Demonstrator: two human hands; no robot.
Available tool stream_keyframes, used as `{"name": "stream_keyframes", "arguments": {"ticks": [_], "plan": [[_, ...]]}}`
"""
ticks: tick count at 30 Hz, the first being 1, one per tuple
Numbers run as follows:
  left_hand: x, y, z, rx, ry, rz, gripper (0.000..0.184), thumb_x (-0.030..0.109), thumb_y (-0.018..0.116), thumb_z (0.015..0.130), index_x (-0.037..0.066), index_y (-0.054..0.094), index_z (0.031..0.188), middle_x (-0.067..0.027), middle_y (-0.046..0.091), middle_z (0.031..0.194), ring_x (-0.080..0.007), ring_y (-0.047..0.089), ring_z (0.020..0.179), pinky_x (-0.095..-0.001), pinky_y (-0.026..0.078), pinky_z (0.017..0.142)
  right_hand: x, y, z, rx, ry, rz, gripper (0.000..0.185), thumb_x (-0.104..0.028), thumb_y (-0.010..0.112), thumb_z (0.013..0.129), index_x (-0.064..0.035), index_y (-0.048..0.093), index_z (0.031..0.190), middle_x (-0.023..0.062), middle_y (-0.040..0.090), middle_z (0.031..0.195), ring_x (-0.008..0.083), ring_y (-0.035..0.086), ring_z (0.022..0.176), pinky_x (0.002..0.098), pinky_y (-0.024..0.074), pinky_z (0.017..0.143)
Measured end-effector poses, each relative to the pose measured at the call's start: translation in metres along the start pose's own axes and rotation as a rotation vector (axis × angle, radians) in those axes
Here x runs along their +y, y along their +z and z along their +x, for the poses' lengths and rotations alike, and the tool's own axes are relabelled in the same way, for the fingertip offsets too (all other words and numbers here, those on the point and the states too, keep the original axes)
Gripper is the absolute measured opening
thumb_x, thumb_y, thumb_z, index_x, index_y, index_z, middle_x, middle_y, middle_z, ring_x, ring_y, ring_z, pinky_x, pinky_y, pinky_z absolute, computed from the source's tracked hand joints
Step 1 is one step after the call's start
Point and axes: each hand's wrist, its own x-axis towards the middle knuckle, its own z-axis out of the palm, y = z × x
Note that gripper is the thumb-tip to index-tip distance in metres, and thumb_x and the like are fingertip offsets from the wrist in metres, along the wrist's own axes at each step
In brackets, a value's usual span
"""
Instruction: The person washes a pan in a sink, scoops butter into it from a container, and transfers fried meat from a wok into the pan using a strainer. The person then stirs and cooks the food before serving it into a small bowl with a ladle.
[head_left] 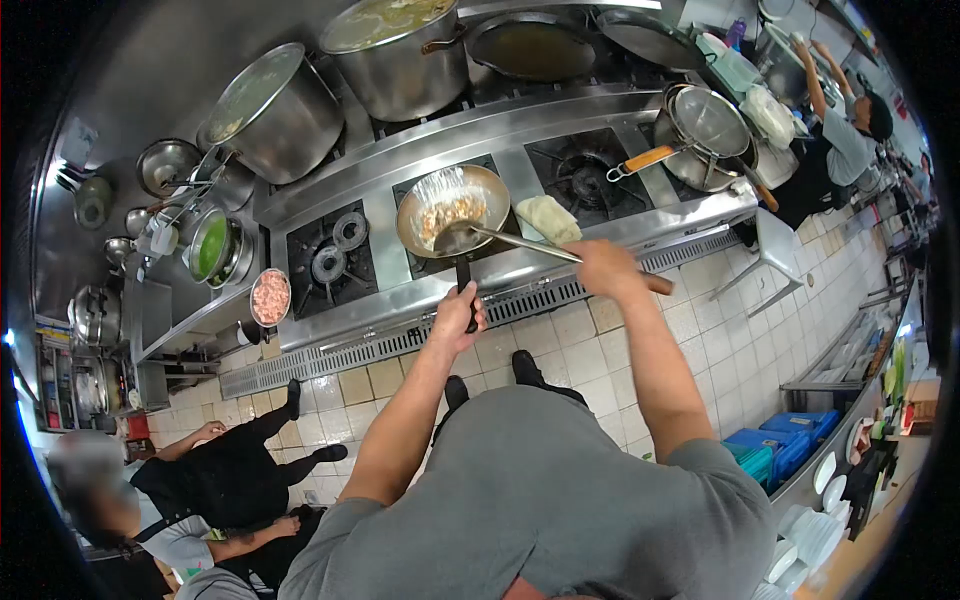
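Note:
My left hand (459, 318) is wrapped round the black handle of a frying pan (410, 218), which sits over a burner in the middle of the stove. Pale sauce and small browned pieces of food (452, 213) lie in the pan. In my right hand (608, 270) is a long-handled ladle (458, 238); its bowl rests inside the pan near the front rim, and the brown end of its handle sticks out past my hand. A folded pale cloth (549, 219) lies on the stove just right of the pan, under the ladle's shaft.
Large stockpots (395, 75) and wide dark pans (532, 48) line the back. A bowl of pink meat (270, 298) stands at the left edge, a strainer (710, 120) at the right. One person (215, 480) is at lower left, another (845, 150) at far right.

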Motion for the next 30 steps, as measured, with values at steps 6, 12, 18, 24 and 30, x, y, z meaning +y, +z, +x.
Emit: {"name": "stream_keyframes", "arguments": {"ticks": [6,12,18,24,30], "plan": [[-0.064,-0.035,-0.004,-0.06,0.047,-0.068,0.02,0.03,0.05,0.106,0.01,0.048,0.1,-0.0029,0.051,0.068,-0.0165,0.046,0.044,-0.0317,0.039,0.039,-0.011,0.091,-0.009,0.149,0.149,0.02,0.052,-0.011,0.06,0.085,-0.0209,0.06,0.136,0.0223,0.07,0.1,0.0413,0.066,0.102,0.0489,0.0521,0.089],[-0.015,-0.01,-0.008,0.032,-0.017,-0.042,0.019,0.028,0.053,0.104,0.011,0.047,0.099,-0.0014,0.05,0.065,-0.0168,0.047,0.047,-0.0338,0.039,0.04,-0.008,0.022,-0.058,0.024,0.096,0.299,0.045,-0.013,0.06,0.085,-0.0173,0.065,0.13,0.0226,0.067,0.116,0.0391,0.064,0.107,0.0471,0.0509,0.093],[0.022,0.005,-0.022,0.012,-0.117,-0.085,0.021,0.032,0.052,0.105,0.011,0.049,0.101,0.0002,0.049,0.069,-0.013,0.046,0.051,-0.0293,0.037,0.042,-0.006,-0.04,-0.018,-0.087,0.011,0.027,0.038,-0.011,0.057,0.084,-0.0172,0.068,0.119,0.0198,0.07,0.107,0.0393,0.067,0.102,0.0499,0.0528,0.088],[-0.064,-0.035,0.002,-0.047,0.1,0.05,0.021,0.029,0.049,0.106,0.009,0.049,0.111,-0.002,0.049,0.066,-0.016,0.048,0.045,-0.0331,0.041,0.04,-0.006,0.08,0.021,0.236,0.099,-0.094,0.039,-0.017,0.058,0.089,-0.021,0.066,0.128,0.02,0.07,0.103,0.0393,0.068,0.096,0.0506,0.053,0.085],[-0.026,-0.02,0.018,-0.051,0.028,-0.124,0.021,0.03,0.053,0.105,0.011,0.048,0.112,-0.0015,0.048,0.069,-0.0161,0.047,0.051,-0.0322,0.038,0.043,-0.003,0.082,-0.04,0.109,0.147,0.323,0.046,-0.016,0.06,0.088,-0.0212,0.062,0.134,0.0193,0.07,0.111,0.0386,0.066,0.104,0.0487,0.0526,0.089]]}}
